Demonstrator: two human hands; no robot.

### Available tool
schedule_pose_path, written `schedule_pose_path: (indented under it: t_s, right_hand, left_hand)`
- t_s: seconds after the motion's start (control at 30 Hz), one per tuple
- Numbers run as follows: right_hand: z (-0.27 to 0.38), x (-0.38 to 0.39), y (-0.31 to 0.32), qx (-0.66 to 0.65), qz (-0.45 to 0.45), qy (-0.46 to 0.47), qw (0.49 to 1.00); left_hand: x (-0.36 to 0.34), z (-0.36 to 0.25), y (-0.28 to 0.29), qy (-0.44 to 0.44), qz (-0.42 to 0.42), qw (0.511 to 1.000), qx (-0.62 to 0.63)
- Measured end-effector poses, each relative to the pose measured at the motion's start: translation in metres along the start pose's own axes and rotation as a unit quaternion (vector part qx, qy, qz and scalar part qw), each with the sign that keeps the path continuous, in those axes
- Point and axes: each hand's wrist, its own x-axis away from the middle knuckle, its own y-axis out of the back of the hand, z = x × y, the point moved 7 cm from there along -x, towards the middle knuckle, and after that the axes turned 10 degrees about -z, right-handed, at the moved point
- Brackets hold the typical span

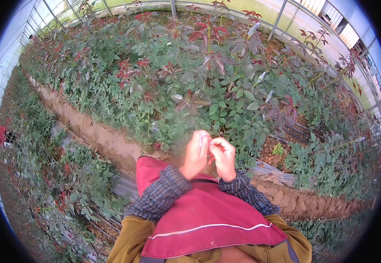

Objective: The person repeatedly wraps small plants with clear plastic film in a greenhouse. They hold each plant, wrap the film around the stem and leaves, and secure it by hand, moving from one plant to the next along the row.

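My left hand and my right hand meet in front of a red apron, above the edge of the plant bed. Both have their fingers bent and pinched, the fingertips close together. Between them may be something small and pale, too bright and small to name. Just beyond the hands grow leafy rose-like bushes with green leaves and dark red young shoots. Pale clear sleeves cover a few stem tips, one sleeve standing above the leaves on the right. Checked cuffs cover my wrists.
A bare soil path runs from far left past me to the right. Plastic sheeting and dark hoses lie at the bed's edge. Another plant row fills the left, with a person in red beyond. Metal greenhouse posts stand behind.
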Motion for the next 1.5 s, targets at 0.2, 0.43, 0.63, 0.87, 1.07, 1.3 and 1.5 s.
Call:
schedule_pose_path:
  t_s: [0.2, 0.43, 0.63, 0.87, 1.07, 1.3, 1.5]
  right_hand:
    - [-0.022, -0.002, -0.036, 0.013, 0.001, 0.011, 1.000]
    - [-0.041, -0.036, -0.133, 0.001, -0.002, 0.018, 1.000]
    - [-0.081, -0.063, -0.268, 0.103, 0.074, 0.048, 0.991]
    - [-0.129, -0.089, -0.426, 0.086, 0.111, 0.045, 0.989]
    - [-0.102, -0.076, -0.485, 0.081, 0.080, 0.107, 0.988]
    - [-0.060, -0.073, -0.425, 0.067, 0.036, 0.043, 0.996]
    - [-0.029, -0.072, -0.387, 0.097, 0.042, 0.079, 0.991]
  left_hand:
    - [-0.010, 0.015, 0.037, 0.055, 0.016, 0.998, 0.010]
    - [-0.043, 0.044, 0.125, 0.204, 0.056, 0.967, 0.145]
    - [-0.098, 0.102, 0.252, 0.176, 0.024, 0.979, 0.097]
    - [-0.176, 0.143, 0.394, 0.158, 0.057, 0.978, 0.124]
    - [-0.212, 0.115, 0.447, 0.121, 0.120, 0.980, 0.100]
    - [-0.208, 0.077, 0.386, 0.347, 0.128, 0.881, 0.295]
    - [-0.187, 0.060, 0.334, 0.342, 0.122, 0.900, 0.240]
